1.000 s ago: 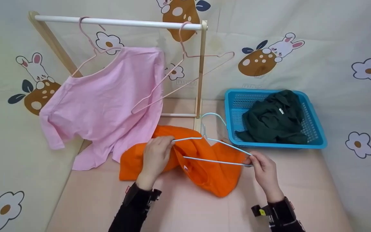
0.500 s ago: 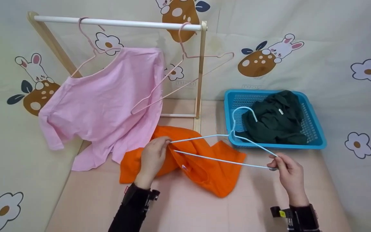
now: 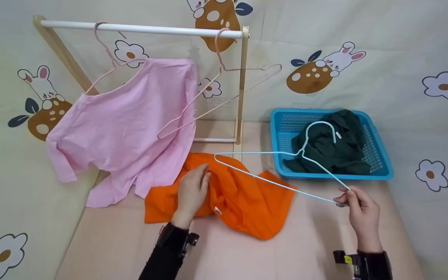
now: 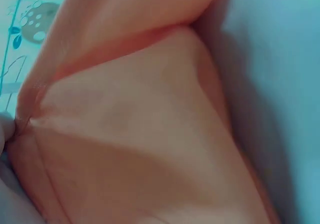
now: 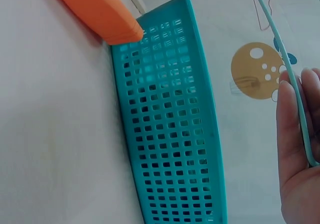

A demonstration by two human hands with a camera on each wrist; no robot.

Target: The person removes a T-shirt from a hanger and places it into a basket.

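Note:
A light blue wire hanger (image 5: 297, 92) stretches leftward from my right hand (image 3: 364, 214), whose thumb and fingers pinch its right corner. Its free left end hovers over an orange shirt (image 3: 259, 210), and its hook overlaps the basket in the head view. My left hand (image 3: 191, 192) is at the left part of that shirt, which lies rumpled on the table with its neck opening facing front. In the left wrist view, the fingertips (image 4: 6, 126) pinch a fold of the orange cloth (image 4: 115, 109).
A wooden rack with a white rail (image 3: 150, 29) stands at the back left. From it hang a pink shirt (image 3: 130, 116) on a pink hanger and a bare pink hanger (image 3: 181, 112). A blue basket (image 3: 278, 136) at the right holds a dark green garment (image 3: 329, 151).
The right hand has drawn the blue hanger to the right, and its left end has come away from the left hand and the shirt. The left hand has shifted slightly, staying at the shirt.

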